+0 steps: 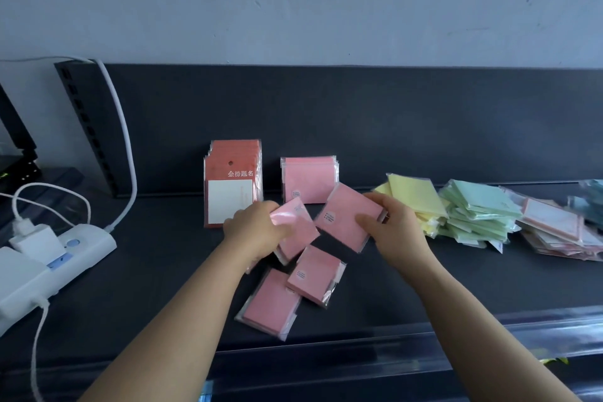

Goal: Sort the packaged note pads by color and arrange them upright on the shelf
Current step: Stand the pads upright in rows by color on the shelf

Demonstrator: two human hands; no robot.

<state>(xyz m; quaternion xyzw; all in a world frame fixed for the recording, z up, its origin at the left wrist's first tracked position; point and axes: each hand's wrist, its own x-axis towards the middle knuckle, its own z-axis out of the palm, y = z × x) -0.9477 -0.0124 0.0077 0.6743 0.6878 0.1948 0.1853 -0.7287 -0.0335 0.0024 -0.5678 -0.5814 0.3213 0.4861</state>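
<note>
Sorting pinks: left hand (261, 227) grips one pink pack (301, 235), right hand (390, 227) a second pack (346, 217); I'd next stand both in the pink row (310, 178) at the shelf's (456, 274) back edge.

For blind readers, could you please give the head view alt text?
Left hand holds a pink pack, right hand another pink pack, over the shelf; red stack and pink stack stand upright behind, yellow pile and green pile at right.

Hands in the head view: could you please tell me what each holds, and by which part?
Left hand grips a pink pad packet by its left side; right hand pinches a second pink packet by its right edge.
</note>
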